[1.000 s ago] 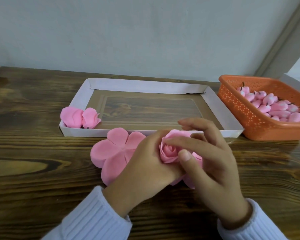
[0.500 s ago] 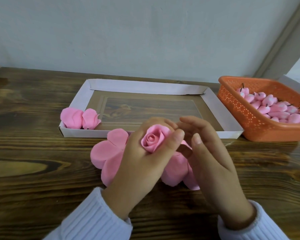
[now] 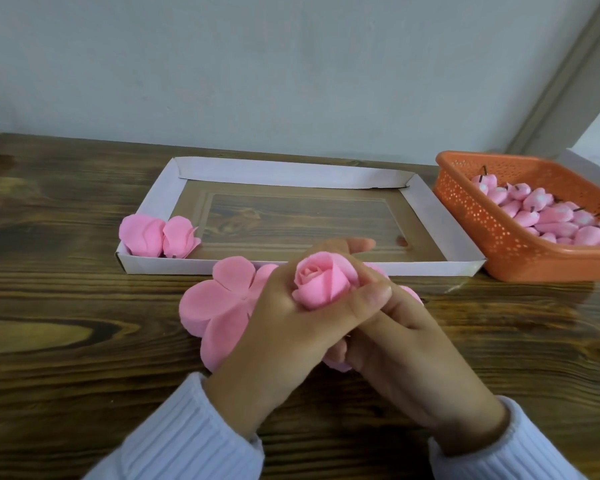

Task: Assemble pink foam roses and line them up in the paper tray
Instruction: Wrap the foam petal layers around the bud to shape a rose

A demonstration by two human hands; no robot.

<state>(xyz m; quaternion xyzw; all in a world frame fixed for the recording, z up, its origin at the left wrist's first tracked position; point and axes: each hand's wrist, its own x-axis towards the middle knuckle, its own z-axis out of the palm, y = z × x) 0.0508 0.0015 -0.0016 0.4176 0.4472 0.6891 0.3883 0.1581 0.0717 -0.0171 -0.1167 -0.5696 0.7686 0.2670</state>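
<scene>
Only two finished roses [image 3: 160,235] lie in the paper tray [image 3: 302,266], side by side and touching in its near-left corner, so by my reckoning the line has barely begun. I hold a third rose [image 3: 321,284] just in front of the tray's near wall. My left hand [image 3: 284,334] is wrapped round it, thumb across its front, with the petals closed up around the bud. My right hand [image 3: 406,344] curls in under its base, but I cannot tell what those fingers grip. This rose looks nearly ready to join the other two. Flat petal pieces [image 3: 215,299] wait in front of the tray, and the orange basket [image 3: 499,237] to its right holds many buds [image 3: 551,216], so plenty remains.
</scene>
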